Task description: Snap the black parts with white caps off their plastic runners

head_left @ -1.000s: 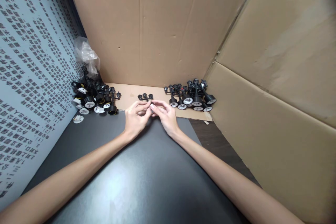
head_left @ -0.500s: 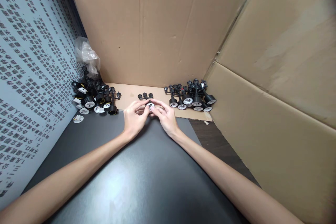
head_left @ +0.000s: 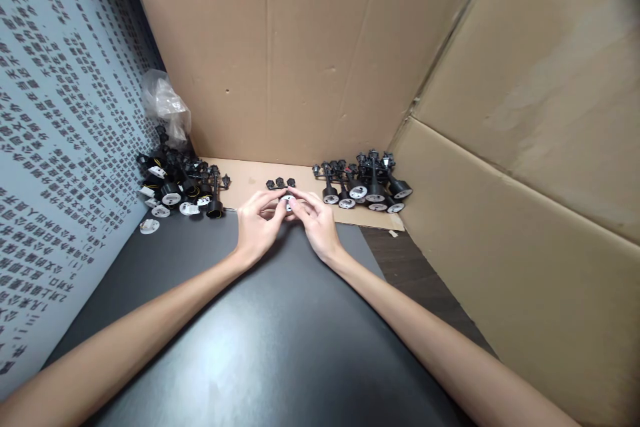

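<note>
Between my two hands is a small black toy street lamp (head_left: pixel 281 183) with several lantern heads, its base turned toward me. A round white cover (head_left: pixel 289 201) shows at that base. My left hand (head_left: pixel 263 219) is closed round the base from the left, thumb against the cover. From the right, my right hand (head_left: pixel 315 217) grips the same base, its thumb also on the cover. The lamp's post is mostly hidden behind my fingers.
At the left lies a pile of black lamps (head_left: pixel 187 183) with yellow wires and loose white covers (head_left: pixel 149 227). More lamps with white bases (head_left: pixel 367 187) lie at the right. Cardboard panels (head_left: pixel 310 60) rise behind and to the right; a printed sheet (head_left: pixel 60 113) stands left, near a plastic bag (head_left: pixel 167 107).
The lamp in my hands has shifted slightly to the right, its lantern heads too. Both hands keep their hold, thumbs still at the white cover.
</note>
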`<action>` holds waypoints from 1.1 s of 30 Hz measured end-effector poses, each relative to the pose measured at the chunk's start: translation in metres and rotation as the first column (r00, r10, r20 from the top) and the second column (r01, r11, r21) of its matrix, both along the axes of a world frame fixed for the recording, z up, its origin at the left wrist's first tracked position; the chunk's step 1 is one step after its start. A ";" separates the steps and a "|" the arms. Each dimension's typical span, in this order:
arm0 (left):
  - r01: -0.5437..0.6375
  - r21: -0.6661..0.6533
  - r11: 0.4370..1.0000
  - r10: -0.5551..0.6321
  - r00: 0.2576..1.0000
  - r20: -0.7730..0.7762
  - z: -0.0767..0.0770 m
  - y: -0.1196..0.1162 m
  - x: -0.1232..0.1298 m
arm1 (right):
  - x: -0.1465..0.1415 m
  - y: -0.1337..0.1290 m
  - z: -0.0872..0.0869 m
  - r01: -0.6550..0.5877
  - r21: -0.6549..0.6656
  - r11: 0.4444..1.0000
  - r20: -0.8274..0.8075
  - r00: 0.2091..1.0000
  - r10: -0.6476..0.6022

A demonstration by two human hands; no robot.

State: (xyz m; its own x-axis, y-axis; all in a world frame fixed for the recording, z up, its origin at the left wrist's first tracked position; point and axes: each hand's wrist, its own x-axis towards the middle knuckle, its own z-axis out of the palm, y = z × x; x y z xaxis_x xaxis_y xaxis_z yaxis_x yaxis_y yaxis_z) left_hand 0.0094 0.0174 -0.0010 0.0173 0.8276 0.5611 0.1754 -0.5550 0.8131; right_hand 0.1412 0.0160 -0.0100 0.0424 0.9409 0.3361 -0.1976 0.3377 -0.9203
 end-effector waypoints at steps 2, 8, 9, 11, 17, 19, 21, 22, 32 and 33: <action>-0.001 0.004 1.000 0.001 1.000 -0.025 0.000 0.000 0.000 | -0.001 -0.001 0.001 0.009 -0.006 1.000 -0.006 1.000 -0.009; -0.042 0.083 0.996 0.056 0.983 -0.175 0.006 -0.003 -0.001 | -0.002 -0.002 0.003 0.043 -0.017 0.999 -0.033 0.998 -0.044; -0.048 0.101 0.994 0.068 0.978 -0.198 0.007 -0.003 -0.001 | -0.002 -0.002 0.003 0.050 -0.018 0.999 -0.032 0.998 -0.050; -0.057 0.133 0.990 0.087 0.968 -0.234 0.009 -0.004 -0.001 | -0.002 -0.002 0.002 0.059 -0.018 0.998 -0.031 0.998 -0.059; -0.039 0.111 0.993 0.062 0.975 -0.214 0.007 -0.003 -0.001 | -0.002 -0.002 0.003 0.051 -0.021 0.998 -0.041 0.998 -0.051; -0.031 0.111 0.993 0.052 0.979 -0.196 0.005 -0.003 -0.001 | -0.002 -0.002 0.003 0.046 -0.025 0.999 -0.053 0.997 -0.047; -0.025 0.121 0.992 0.047 0.982 -0.185 0.005 -0.003 -0.001 | -0.002 -0.002 0.003 0.046 -0.026 0.999 -0.050 0.998 -0.047; -0.023 0.127 0.992 0.046 0.982 -0.183 0.005 -0.004 -0.001 | -0.002 -0.002 0.003 0.047 -0.025 0.999 -0.043 0.998 -0.048; -0.049 0.130 0.990 0.074 0.979 -0.192 0.006 -0.003 0.001 | -0.003 -0.002 0.001 0.057 -0.008 0.998 -0.017 0.998 -0.057; -0.047 0.120 0.992 0.069 0.980 -0.187 0.006 -0.003 0.001 | -0.003 -0.002 0.001 0.056 -0.011 0.998 -0.017 0.998 -0.056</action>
State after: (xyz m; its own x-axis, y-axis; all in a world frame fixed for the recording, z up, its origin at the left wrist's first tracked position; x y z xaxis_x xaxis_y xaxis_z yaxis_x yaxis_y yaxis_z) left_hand 0.0102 0.0141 0.0049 0.0863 0.7610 0.6430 0.3555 -0.6265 0.6937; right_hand 0.1385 0.0140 -0.0093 0.1007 0.9405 0.3247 -0.1950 0.3386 -0.9205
